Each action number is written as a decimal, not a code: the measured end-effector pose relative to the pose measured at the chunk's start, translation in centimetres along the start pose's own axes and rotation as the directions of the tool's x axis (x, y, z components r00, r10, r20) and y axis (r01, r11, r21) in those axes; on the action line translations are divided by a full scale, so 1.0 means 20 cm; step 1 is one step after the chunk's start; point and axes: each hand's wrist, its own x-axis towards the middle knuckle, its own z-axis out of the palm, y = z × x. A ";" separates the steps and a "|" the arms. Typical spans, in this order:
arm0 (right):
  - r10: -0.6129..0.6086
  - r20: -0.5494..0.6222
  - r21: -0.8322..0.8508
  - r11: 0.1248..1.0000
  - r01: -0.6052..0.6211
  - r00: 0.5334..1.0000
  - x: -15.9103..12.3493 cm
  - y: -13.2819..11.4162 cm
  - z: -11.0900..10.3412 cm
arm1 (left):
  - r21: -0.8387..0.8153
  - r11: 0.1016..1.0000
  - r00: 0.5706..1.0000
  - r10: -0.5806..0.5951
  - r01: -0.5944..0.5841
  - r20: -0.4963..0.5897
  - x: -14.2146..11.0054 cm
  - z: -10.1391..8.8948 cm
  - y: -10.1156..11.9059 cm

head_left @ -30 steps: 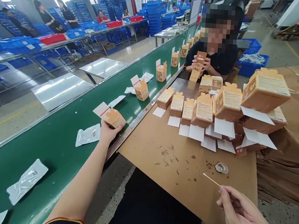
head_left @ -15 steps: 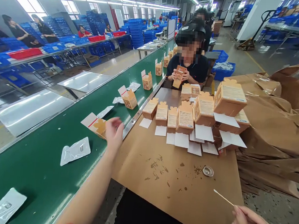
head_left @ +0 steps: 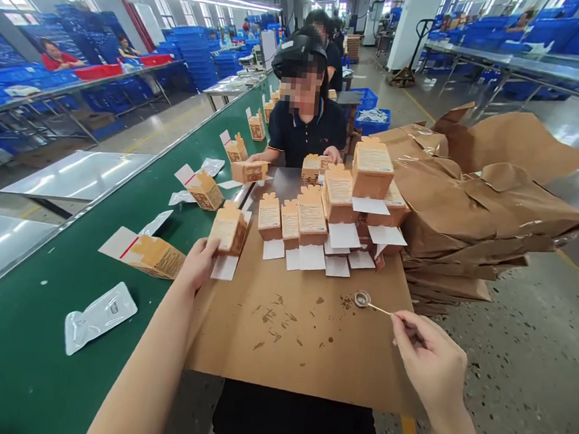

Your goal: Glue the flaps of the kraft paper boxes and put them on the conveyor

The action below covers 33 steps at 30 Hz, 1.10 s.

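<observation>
My left hand (head_left: 198, 263) grips a small orange carton (head_left: 230, 229) with its white flap hanging down, at the left edge of the brown cardboard sheet (head_left: 304, 338). My right hand (head_left: 428, 362) pinches a thin wooden stick (head_left: 378, 309) whose tip rests in a little round metal dish (head_left: 362, 298). A row and stack of the same cartons (head_left: 320, 206) with open white flaps stands on the sheet ahead. Another carton (head_left: 153, 254) lies on the green conveyor belt (head_left: 22, 356) just left of my left hand.
A person in a dark shirt (head_left: 304, 128) sits opposite, handling cartons. More cartons (head_left: 204, 188) and clear plastic packets (head_left: 98, 316) lie along the belt. A pile of brown paper sheets (head_left: 476, 198) is at the right. Blue crates and metal tables fill the background.
My left hand left the carton on the belt and picked up another from the row. My right hand brought the stick's tip into the metal dish. The view turned left.
</observation>
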 end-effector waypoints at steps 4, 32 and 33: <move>-0.032 0.102 -0.050 0.998 0.037 0.994 0.06 0.07 0.10 | -0.304 0.951 0.998 -0.042 0.052 0.041 -0.34 -0.17 -0.20; -0.042 0.369 0.243 0.969 -0.052 0.929 -0.23 -0.22 0.43 | -0.348 0.922 0.887 0.009 0.172 0.462 -0.80 0.39 -0.18; -0.033 0.360 0.239 0.969 -0.058 0.932 -0.23 -0.22 0.40 | -0.344 0.924 0.887 0.014 0.164 0.461 -0.81 0.39 -0.18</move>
